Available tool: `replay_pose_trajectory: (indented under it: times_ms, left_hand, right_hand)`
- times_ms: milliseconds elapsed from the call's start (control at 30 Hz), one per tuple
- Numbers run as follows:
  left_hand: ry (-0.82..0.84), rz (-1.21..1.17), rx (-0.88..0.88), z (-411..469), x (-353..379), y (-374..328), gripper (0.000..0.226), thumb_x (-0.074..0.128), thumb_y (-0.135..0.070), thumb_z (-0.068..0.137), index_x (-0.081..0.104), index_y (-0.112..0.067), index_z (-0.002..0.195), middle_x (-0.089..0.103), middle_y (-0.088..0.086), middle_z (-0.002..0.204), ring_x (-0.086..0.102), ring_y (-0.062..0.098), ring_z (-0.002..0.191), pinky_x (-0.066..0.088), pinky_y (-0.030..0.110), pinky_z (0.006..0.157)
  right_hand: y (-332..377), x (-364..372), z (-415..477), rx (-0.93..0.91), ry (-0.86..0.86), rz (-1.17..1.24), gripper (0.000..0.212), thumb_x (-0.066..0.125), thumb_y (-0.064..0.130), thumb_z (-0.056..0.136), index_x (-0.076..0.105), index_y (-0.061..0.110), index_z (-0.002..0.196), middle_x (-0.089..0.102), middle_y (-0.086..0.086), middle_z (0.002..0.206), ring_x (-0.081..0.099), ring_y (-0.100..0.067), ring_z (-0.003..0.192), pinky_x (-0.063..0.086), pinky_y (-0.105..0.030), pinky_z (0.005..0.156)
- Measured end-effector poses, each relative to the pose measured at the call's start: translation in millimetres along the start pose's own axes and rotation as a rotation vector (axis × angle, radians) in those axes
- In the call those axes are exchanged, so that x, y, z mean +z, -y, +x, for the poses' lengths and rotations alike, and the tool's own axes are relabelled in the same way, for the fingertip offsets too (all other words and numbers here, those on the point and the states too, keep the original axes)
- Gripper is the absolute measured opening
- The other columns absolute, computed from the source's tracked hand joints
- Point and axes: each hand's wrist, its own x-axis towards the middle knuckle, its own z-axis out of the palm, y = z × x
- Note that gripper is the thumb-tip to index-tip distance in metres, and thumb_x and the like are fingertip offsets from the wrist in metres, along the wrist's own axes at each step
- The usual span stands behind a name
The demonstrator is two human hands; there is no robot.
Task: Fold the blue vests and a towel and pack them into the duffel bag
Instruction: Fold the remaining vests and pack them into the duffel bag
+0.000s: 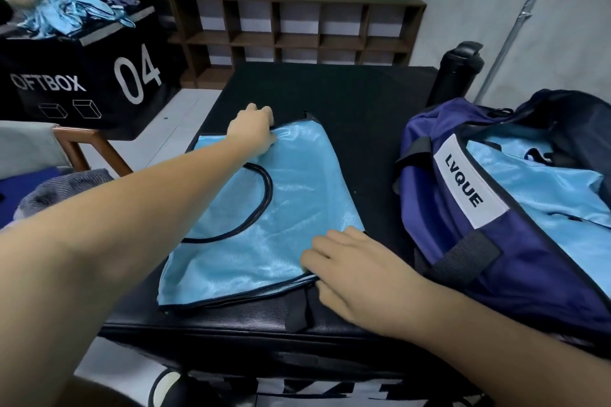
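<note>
Risk noted: the slick folded vest (281, 208) lies on the black table (363, 129) with its layers loose at the near hem. If it is lifted toward the open duffel bag (496, 258) at its 3 o'clock by two corners only, the fold will likely slide apart or snag on the rim. The left hand (253, 129) is closed, fingers curled round the vest's edge at 11 o'clock. The right hand (350, 271) lies flat, fingers nearly straight, pressing the corner at 5 o'clock; whether its thumb hooks the hem cannot be told.
</note>
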Motion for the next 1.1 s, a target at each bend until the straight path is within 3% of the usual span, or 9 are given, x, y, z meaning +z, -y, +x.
replay_pose_trajectory:
  times_ms: [133, 267, 333, 433, 600, 800, 933, 1100]
  left_hand:
    - [-0.058, 0.035, 0.132, -36, -15, -11, 0.032, 0.071, -0.026, 0.092, 0.057, -0.021, 0.12, 0.052, 0.005, 0.118, 0.052, 0.031, 0.108, 0.042, 0.042, 0.088]
    - [-0.002, -0.03, 0.295, -100, -39, -13, 0.014, 0.069, -0.024, 0.092, 0.064, -0.028, 0.105, 0.063, -0.006, 0.105, 0.057, 0.024, 0.102, 0.049, 0.044, 0.092]
    - [0.034, -0.097, 0.348, -135, -52, -13, 0.01, 0.069, -0.023, 0.088, 0.064, -0.032, 0.091, 0.067, -0.012, 0.093, 0.062, 0.019, 0.091, 0.055, 0.044, 0.085]
    - [0.106, -0.152, 0.393, -185, -67, -15, 0.011, 0.071, -0.019, 0.087, 0.066, -0.029, 0.086, 0.07, -0.013, 0.085, 0.065, 0.011, 0.082, 0.055, 0.036, 0.077]
    - [0.277, -0.123, 0.464, -256, -77, -16, 0.01, 0.07, -0.028, 0.09, 0.066, -0.031, 0.099, 0.065, -0.017, 0.091, 0.059, 0.002, 0.084, 0.05, 0.024, 0.078]
    - [0.373, 0.012, 0.479, -301, -79, -1, 0.025, 0.062, -0.045, 0.084, 0.054, -0.038, 0.106, 0.055, -0.017, 0.106, 0.054, -0.001, 0.094, 0.05, 0.027, 0.084]
    - [0.366, 0.187, 0.449, -304, -74, 8, 0.032, 0.059, -0.05, 0.083, 0.048, -0.034, 0.108, 0.052, -0.013, 0.112, 0.058, 0.015, 0.106, 0.048, 0.034, 0.083]
    - [0.297, 0.269, 0.411, -297, -70, 8, 0.022, 0.059, -0.041, 0.092, 0.043, -0.026, 0.094, 0.052, -0.007, 0.104, 0.063, 0.023, 0.097, 0.042, 0.037, 0.072]
  right_hand:
    - [-10, -15, -6, 0.06, 0.053, 0.024, 0.02, 0.051, 0.032, 0.085, 0.052, 0.024, 0.104, 0.046, 0.006, 0.095, 0.044, -0.021, 0.089, 0.039, -0.036, 0.086]
    - [-20, -19, -14, 0.094, 0.1, -0.001, 0.019, 0.053, 0.036, 0.084, 0.051, 0.026, 0.1, 0.045, 0.007, 0.093, 0.045, -0.021, 0.09, 0.04, -0.037, 0.087]
    - [-24, -20, -17, 0.102, 0.108, 0.005, 0.02, 0.054, 0.038, 0.084, 0.051, 0.027, 0.1, 0.045, 0.008, 0.092, 0.044, -0.019, 0.09, 0.041, -0.037, 0.089]
    - [-27, -21, -18, 0.101, 0.118, 0.027, 0.021, 0.056, 0.039, 0.087, 0.046, 0.029, 0.102, 0.044, 0.01, 0.094, 0.042, -0.017, 0.091, 0.037, -0.034, 0.09]
    - [-23, -20, -15, 0.107, 0.128, 0.024, 0.017, 0.055, 0.037, 0.09, 0.048, 0.025, 0.101, 0.047, 0.009, 0.093, 0.046, -0.018, 0.092, 0.038, -0.034, 0.091]
    - [-24, -19, -13, 0.147, 0.175, 0.035, 0.013, 0.052, 0.034, 0.093, 0.046, 0.024, 0.097, 0.051, 0.007, 0.093, 0.046, -0.019, 0.092, 0.037, -0.033, 0.087]
    - [-22, -18, -13, 0.152, 0.167, 0.007, 0.009, 0.05, 0.029, 0.094, 0.045, 0.021, 0.093, 0.049, 0.006, 0.09, 0.046, -0.021, 0.09, 0.036, -0.034, 0.084]
    - [-20, -12, -14, 0.146, 0.134, -0.025, 0.01, 0.048, 0.029, 0.095, 0.041, 0.022, 0.091, 0.045, 0.005, 0.092, 0.041, -0.021, 0.087, 0.03, -0.034, 0.08]
